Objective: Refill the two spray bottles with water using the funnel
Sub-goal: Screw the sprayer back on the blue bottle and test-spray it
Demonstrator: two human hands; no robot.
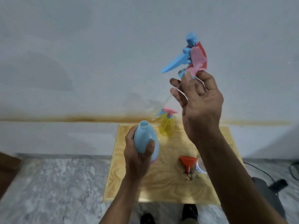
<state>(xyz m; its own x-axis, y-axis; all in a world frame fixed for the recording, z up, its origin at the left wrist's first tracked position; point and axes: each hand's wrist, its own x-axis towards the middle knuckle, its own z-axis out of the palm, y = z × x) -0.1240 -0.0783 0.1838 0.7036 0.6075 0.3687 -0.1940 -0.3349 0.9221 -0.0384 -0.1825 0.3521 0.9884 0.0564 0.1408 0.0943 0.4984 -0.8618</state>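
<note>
Fingers of the right hand [200, 102] pinch the spray head [189, 55] aloft.

A small table [223, 175] stands against the wall [80, 54], on the floor [56, 183]. At the table's far edge stands a spray bottle [166, 125] with its sprayer on. Nearer and to the right, a funnel [188, 162] lies on the tabletop, just left of a cup [201, 167] that the right forearm partly hides. The left hand [139, 157] holds an open bottle [145, 138] upright over the table's left part. The right hand [199, 101] holds the removed sprayer head [189, 54] high above the table, its tube [171, 94] slanting down to the left.
</note>
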